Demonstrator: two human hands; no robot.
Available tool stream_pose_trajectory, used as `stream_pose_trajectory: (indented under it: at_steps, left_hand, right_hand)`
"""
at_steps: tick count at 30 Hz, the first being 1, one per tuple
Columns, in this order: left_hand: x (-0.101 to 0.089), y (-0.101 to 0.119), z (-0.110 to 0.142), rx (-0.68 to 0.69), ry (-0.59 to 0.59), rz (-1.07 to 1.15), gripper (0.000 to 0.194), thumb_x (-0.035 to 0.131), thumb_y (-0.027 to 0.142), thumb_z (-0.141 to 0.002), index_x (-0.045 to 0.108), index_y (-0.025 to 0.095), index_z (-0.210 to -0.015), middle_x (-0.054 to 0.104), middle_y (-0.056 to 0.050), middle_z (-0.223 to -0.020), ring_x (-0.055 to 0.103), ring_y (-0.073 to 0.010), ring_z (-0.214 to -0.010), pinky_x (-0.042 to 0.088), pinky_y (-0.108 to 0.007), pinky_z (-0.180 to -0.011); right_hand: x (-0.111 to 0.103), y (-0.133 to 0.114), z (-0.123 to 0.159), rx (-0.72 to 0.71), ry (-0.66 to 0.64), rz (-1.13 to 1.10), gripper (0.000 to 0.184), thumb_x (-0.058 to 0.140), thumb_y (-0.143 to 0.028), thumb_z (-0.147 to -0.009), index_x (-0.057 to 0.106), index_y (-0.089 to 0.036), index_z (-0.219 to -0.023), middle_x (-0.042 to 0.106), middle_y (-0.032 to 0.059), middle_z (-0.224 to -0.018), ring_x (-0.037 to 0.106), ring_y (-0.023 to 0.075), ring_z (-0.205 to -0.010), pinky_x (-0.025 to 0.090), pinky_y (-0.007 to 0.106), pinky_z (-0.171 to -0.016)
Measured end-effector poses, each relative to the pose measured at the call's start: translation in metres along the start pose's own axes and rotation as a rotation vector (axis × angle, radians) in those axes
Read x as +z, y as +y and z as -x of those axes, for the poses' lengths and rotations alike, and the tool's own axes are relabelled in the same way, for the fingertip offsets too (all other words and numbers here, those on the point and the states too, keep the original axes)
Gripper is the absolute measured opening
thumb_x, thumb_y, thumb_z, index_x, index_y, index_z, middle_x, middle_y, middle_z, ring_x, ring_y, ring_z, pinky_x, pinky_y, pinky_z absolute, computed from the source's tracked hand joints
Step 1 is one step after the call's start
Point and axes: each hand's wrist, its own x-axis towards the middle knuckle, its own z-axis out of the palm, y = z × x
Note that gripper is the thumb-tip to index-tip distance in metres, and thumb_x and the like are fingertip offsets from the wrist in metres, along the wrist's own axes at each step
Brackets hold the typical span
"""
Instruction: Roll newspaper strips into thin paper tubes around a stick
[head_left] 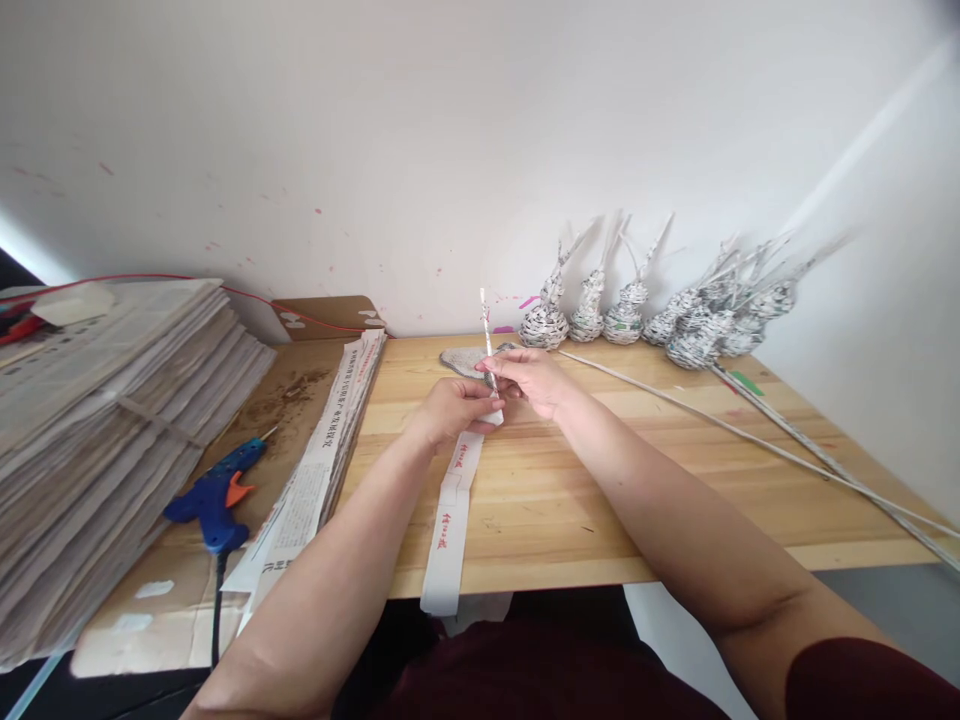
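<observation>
A thin rolled newspaper stick (487, 322) stands nearly upright between my two hands above the wooden table. My right hand (527, 378) pinches the stick at its middle between thumb and fingers. My left hand (456, 408) is closed at the lower end, around the stick's base and a small white paper end. Just below my hands, a white paper strip (452, 515) with red handwriting runs down to the table's front edge; whether it joins the piece in my fingers I cannot tell. Behind my hands lies a flat grey-white piece with a dark edge (459, 360), partly hidden.
Several woven newspaper gourd shapes (544, 326) line the wall at the back right. Long paper sticks (701, 408) cross the table's right side. To the left are a newspaper sheet stack (330, 450), a blue glue gun (217, 500) on cardboard, and a tall newspaper pile (127, 440).
</observation>
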Motion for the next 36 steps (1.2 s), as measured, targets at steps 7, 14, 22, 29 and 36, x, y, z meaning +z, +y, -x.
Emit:
stream_pose_trajectory:
  at_steps: [7, 14, 22, 29, 36]
  left_hand:
    - [0.003, 0.002, 0.002, 0.014, 0.000, -0.024, 0.035, 0.083, 0.037, -0.056, 0.074, 0.013, -0.080, 0.069, -0.007, -0.079, 0.062, -0.0162, -0.073, 0.056, -0.033, -0.071]
    - [0.005, 0.004, 0.003, -0.002, 0.024, -0.016, 0.039, 0.083, 0.038, -0.055, 0.075, 0.013, -0.083, 0.070, -0.007, -0.081, 0.063, -0.0179, -0.077, 0.056, -0.033, -0.069]
    - [-0.004, 0.007, -0.002, 0.054, 0.188, 0.271, 0.031, 0.084, 0.029, -0.056, 0.074, 0.012, -0.080, 0.071, -0.008, -0.083, 0.065, -0.0160, -0.076, 0.058, -0.026, -0.064]
    - [-0.007, 0.007, -0.005, 0.119, 0.284, 0.438, 0.026, 0.085, 0.021, -0.056, 0.071, 0.010, -0.075, 0.068, -0.006, -0.079, 0.064, -0.0120, -0.067, 0.058, -0.023, -0.059]
    - [-0.007, 0.011, -0.004, 0.087, 0.317, 0.416, 0.019, 0.079, 0.016, -0.063, 0.072, 0.009, -0.079, 0.067, -0.005, -0.072, 0.060, -0.0085, -0.057, 0.056, -0.020, -0.053]
  right_hand:
    - [0.005, -0.004, 0.002, -0.027, 0.086, 0.046, 0.033, 0.081, -0.042, -0.055, 0.071, -0.014, -0.070, 0.055, -0.0011, -0.058, 0.042, 0.0084, -0.053, 0.029, 0.022, -0.044]
    - [0.009, -0.002, 0.003, -0.149, 0.143, 0.119, 0.031, 0.079, -0.043, -0.058, 0.068, -0.015, -0.065, 0.057, -0.0019, -0.056, 0.046, 0.0096, -0.053, 0.036, 0.024, -0.051]
    - [0.002, 0.011, -0.004, -0.273, 0.068, 0.254, 0.029, 0.069, -0.046, -0.073, 0.070, -0.017, -0.079, 0.068, 0.0030, -0.073, 0.059, 0.0138, -0.062, 0.047, 0.028, -0.060]
    - [0.005, 0.016, -0.005, -0.306, 0.113, 0.414, 0.020, 0.069, -0.032, -0.074, 0.071, -0.019, -0.089, 0.073, 0.0056, -0.087, 0.067, 0.0173, -0.077, 0.053, 0.033, -0.074]
    - [0.010, 0.014, 0.001, -0.393, 0.204, 0.585, 0.011, 0.064, -0.028, -0.076, 0.070, -0.019, -0.077, 0.073, 0.0025, -0.077, 0.065, 0.0154, -0.068, 0.051, 0.030, -0.067]
